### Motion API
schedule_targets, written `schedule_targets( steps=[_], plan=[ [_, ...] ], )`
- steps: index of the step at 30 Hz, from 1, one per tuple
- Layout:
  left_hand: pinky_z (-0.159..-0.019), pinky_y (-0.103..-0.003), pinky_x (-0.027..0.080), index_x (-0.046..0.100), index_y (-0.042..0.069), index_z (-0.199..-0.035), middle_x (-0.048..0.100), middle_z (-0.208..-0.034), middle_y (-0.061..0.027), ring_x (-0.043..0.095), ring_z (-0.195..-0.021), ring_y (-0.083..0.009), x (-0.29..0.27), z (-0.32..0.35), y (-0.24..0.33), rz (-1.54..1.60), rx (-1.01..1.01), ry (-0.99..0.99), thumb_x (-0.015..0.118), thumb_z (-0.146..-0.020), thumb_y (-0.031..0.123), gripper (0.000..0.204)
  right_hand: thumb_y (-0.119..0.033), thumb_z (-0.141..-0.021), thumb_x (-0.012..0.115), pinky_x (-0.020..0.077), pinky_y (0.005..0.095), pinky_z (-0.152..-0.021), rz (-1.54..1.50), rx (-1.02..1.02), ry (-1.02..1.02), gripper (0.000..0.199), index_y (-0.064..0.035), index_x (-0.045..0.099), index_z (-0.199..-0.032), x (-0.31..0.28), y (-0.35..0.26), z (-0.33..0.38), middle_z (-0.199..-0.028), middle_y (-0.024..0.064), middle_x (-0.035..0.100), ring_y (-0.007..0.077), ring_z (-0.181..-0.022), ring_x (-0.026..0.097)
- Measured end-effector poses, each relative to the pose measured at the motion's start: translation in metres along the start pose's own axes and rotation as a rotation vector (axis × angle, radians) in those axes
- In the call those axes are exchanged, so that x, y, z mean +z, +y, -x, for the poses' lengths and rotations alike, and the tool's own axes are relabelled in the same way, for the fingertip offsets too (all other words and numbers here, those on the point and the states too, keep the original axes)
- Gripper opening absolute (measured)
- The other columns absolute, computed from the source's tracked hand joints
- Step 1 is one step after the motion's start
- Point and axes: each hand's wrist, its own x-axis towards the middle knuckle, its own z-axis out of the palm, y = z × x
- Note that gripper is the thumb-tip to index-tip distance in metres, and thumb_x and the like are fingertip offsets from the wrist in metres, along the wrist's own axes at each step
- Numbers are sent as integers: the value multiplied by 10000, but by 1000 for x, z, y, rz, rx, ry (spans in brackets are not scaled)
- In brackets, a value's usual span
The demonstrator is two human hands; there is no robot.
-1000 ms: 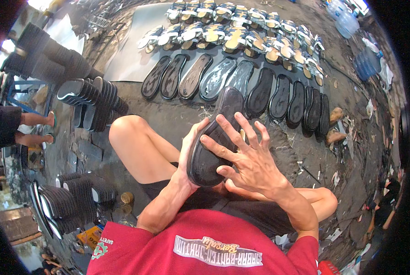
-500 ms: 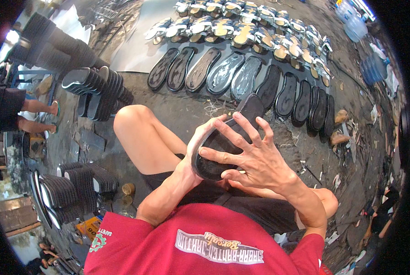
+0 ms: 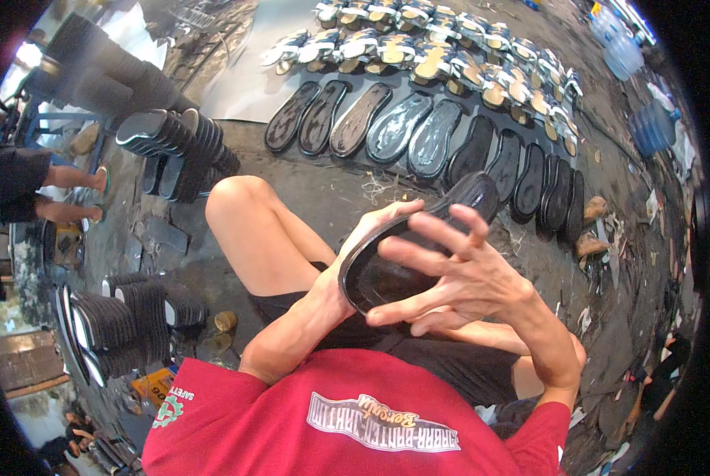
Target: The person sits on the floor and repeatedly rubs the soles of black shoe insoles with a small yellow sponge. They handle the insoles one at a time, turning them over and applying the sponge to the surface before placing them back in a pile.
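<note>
I hold a black rubber shoe sole [image 3: 386, 274] over my lap, its toe pointing up and to the right. My left hand [image 3: 363, 238] grips the sole's near left edge from underneath, fingers curled over the rim. My right hand [image 3: 458, 278] lies flat across the sole's upper face with its fingers spread. On the ground beyond my knee runs a row of black soles [image 3: 418, 139], laid side by side. Behind them stands a row of finished sandals [image 3: 434, 47] with pale insoles.
Stacks of black soles stand at the left [image 3: 172, 147] and lower left [image 3: 125, 321]. A person's bare legs in sandals [image 3: 61, 194] are at the far left. Blue water jugs [image 3: 648, 127] sit at the upper right, and scraps litter the dirt floor [image 3: 608, 317].
My right hand has slid down along the sole, its fingers now pointing left. The sole is tilted a little more and held closer to my body. My head has turned slightly.
</note>
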Motion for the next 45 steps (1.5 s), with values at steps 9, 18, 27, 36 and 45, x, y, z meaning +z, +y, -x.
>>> schedule_targets(
  steps=[9,18,27,36,45],
  plan=[
    [-988,-442,603,672,56,-1343,772,-1211,-151,756,-1065,-279,-2,-14,3,412,40,164,495,-1123,420,460,-726,-1081,338,7,583,-1294,4,341,31,586,-473,562,-1560,35,-37,23,-1770,79,325,346,-1645,164],
    [-930,-454,650,688,5,-1349,769,-1236,-204,782,-1022,-317,-10,-13,-10,473,-33,239,453,-1107,451,559,-620,-1073,482,34,577,-1293,173,460,75,504,-419,631,-1510,45,-28,23,-1738,63,393,337,-1622,222],
    [-932,-413,654,693,39,-1352,781,-1227,-164,787,-1020,-265,2,1,-15,426,84,407,471,-1120,419,498,-544,-1101,475,23,573,-1296,65,468,84,462,-361,660,-1483,38,-23,17,-1752,76,363,349,-1626,191],
    [-908,-397,645,708,58,-1326,787,-1219,-142,784,-992,-244,-12,5,-20,439,37,376,480,-1121,402,460,-550,-1084,524,59,623,-1272,-31,470,111,446,-337,681,-1442,37,-10,15,-1757,90,354,359,-1608,247],
    [-987,-470,598,693,50,-1316,763,-1252,-168,758,-1040,-314,-40,-7,-21,353,129,389,465,-1097,469,525,-583,-964,713,265,636,-1219,-355,625,283,630,-197,681,-1461,40,-30,10,-1717,229,350,429,-1544,341]
  ],
)
